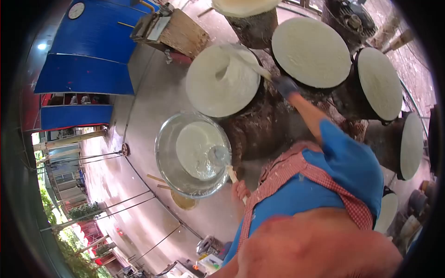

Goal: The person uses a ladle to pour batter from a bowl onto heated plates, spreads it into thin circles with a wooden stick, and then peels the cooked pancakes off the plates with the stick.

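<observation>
Gripping a flat pale spreader (245,59) over the round white batter-covered griddle (218,88) at twelve o'clock with the right hand (284,85), left hand (240,190) clasping a wooden-handled ladle (219,155) in the shiny metal batter bowl (167,157).

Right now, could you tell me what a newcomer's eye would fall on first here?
Probably the ring of round griddles coated in white batter across the top. The gloved right hand spreads one with a flat tool. Lower left sits a metal basin of batter, where the left hand holds a ladle.

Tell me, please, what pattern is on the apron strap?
The apron strap is red-and-white checked, seen in the head view.
</observation>
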